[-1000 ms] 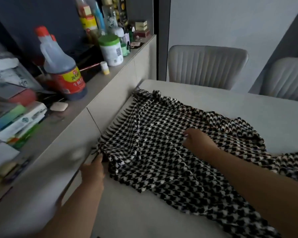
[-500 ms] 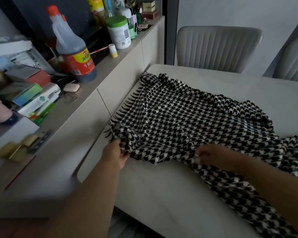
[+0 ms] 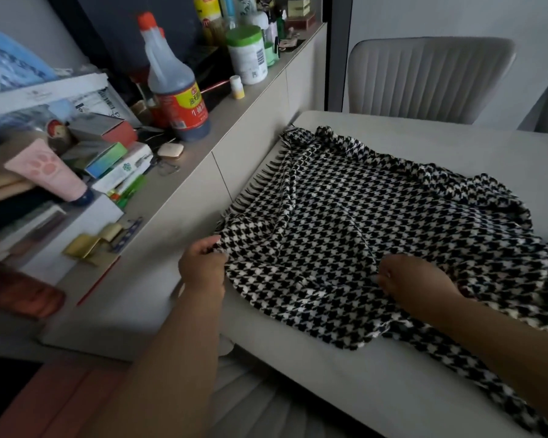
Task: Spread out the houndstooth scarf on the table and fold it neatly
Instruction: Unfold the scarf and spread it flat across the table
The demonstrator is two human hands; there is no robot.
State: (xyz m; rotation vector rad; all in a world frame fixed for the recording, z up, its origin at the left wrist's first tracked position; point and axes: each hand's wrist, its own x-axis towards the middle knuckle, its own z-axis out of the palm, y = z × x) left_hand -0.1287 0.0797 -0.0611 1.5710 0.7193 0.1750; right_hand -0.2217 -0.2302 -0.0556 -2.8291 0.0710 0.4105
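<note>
Scarf (image 3: 361,235): black-and-white houndstooth, lying rumpled and part-spread on the pale counter (image 3: 314,384), filling the frame from centre out to 3 o'clock. Fringed end runs along the counter's left edge, from about 12 o'clock down toward 9 o'clock of the cloth. Ridges and folds gather toward the far edge; the near edge curves loose across the bare counter.

Left hand (image 3: 203,270): at the scarf's near-left corner, 9 o'clock of the cloth. Grip closed on the corner, thumb and fingers pinching the fabric edge.

Right hand (image 3: 415,276): on the scarf toward 5 o'clock of its middle, well apart from the left hand. Fingers curled down into a bunched fold; grip appears clamped on the scarf, though the fingertips are buried in the cloth.

Hidden or unclear: the scarf's right portion runs off the frame at 3 to 5 o'clock, so its full length is not seen. The right forearm covers part of the near edge.

Surroundings: sideboard (image 3: 178,197) at 9 to 11 o'clock, crowded with a dark sauce bottle (image 3: 178,99), a green-lidded jar (image 3: 247,55), a pink tube (image 3: 48,170) and boxes. Ribbed chair (image 3: 431,77) at 1 o'clock.
</note>
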